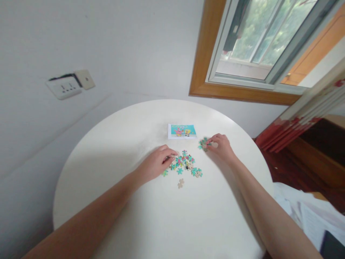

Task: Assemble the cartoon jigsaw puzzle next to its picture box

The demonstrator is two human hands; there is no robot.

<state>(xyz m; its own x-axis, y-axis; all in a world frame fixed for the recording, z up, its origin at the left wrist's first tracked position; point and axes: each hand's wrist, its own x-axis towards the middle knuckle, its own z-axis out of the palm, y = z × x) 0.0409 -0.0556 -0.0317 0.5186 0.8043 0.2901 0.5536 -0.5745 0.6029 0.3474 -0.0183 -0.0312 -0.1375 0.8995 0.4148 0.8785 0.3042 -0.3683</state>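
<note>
Small jigsaw puzzle pieces (179, 171) in teal, yellow, pink and beige lie in a loose heap on the white round table (172, 223). At the heap's left edge is my left hand (157, 162), its thumb and fingers pinched on what looks like a puzzle piece, mostly hidden by the fingers. My right hand (221, 145) pinches a puzzle piece over a smaller cluster of teal pieces (202, 144) to the right. A single beige piece (180, 183) lies apart, nearer to me. Behind the heap lies a picture card (184, 131) with two cartoon figures on teal.
A white wall (129, 50) with a socket (64, 87) borders the table's far side. A wood-framed window (199, 54) is at the upper right, beside a red and white curtain (285, 126). Papers (309, 216) lie on a lower surface at the right.
</note>
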